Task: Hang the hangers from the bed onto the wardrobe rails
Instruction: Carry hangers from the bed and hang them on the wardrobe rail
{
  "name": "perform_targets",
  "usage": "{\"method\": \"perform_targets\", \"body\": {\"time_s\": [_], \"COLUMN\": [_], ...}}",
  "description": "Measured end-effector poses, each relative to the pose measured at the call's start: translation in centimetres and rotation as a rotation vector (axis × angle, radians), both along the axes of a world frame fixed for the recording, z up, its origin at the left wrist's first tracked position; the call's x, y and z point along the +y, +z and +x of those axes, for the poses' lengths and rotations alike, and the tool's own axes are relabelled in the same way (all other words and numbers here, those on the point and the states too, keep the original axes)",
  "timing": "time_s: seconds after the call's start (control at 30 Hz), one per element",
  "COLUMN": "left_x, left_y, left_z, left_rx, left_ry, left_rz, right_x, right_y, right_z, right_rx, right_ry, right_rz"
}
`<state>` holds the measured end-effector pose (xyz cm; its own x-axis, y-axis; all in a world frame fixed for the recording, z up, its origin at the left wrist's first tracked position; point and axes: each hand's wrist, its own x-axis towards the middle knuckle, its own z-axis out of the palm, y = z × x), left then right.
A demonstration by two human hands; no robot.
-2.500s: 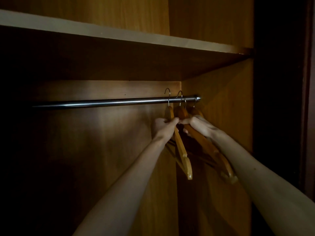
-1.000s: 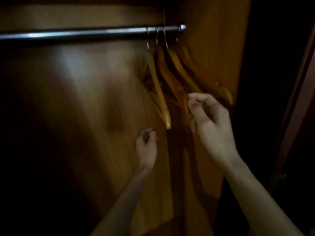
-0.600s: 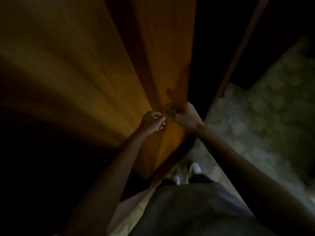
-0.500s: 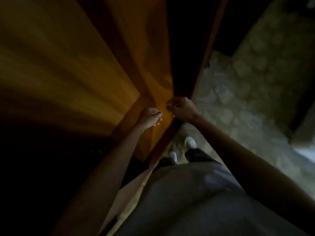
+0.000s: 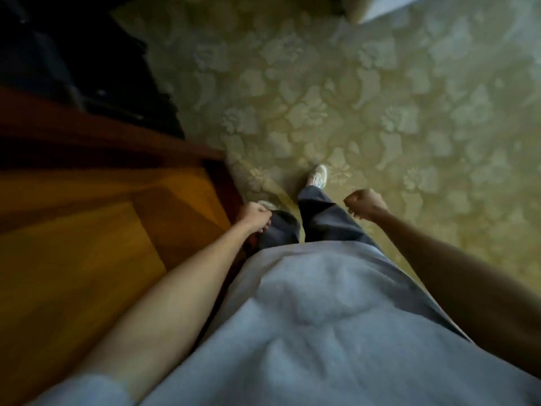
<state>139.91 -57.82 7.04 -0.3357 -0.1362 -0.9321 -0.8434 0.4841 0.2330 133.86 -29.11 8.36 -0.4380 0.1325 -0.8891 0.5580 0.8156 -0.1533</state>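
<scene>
While over patterned carpet (image 5: 366,92), both hands curled, holding nothing.

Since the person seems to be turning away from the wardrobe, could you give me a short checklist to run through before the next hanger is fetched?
1. Left hand free of hangers: ok, fingers curled, nothing in it.
2. Right hand free: ok, curled and holding nothing.
3. Path over the carpet free of obstacles: ok in the part shown.
4. Footing: ok, one shoe planted ahead on the carpet.
5. Clear of the wardrobe: cannot tell, left hand hangs close to its edge.
6. Bed and remaining hangers located: cannot tell, neither is in view.
</scene>
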Motion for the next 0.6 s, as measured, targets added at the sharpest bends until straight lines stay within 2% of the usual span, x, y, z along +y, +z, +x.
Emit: {"method": "perform_targets", "body": {"time_s": [0.17, 0.33, 0.47, 0.6], "left_x": [7.0, 14.3, 17.1, 17.5], "left_y": [-0.3, -0.3, 0.0, 0.0], "left_z": [-11.3, -21.0, -26.5, -31.1], "left_rx": [0.043, 0.111, 0.133, 0.117], "left_ry": [-0.266, -0.433, -0.485, -0.419], "left_rz": [0.048, 0.026, -0.06, -0.152], "right_x": [8.4, 13.4, 16.4, 18.2], "right_y": [-0.7, -2.0, -2.8, -2.8], "right_z": [4.3, 4.3, -1.4, -11.4], "right_rx": [-0.053, -0.079, -0.032, 0.044], "right_ry": [-0.357, -0.56, -0.655, -0.646], "right_rz": [0.044, 0.02, -0.038, -0.124]}}
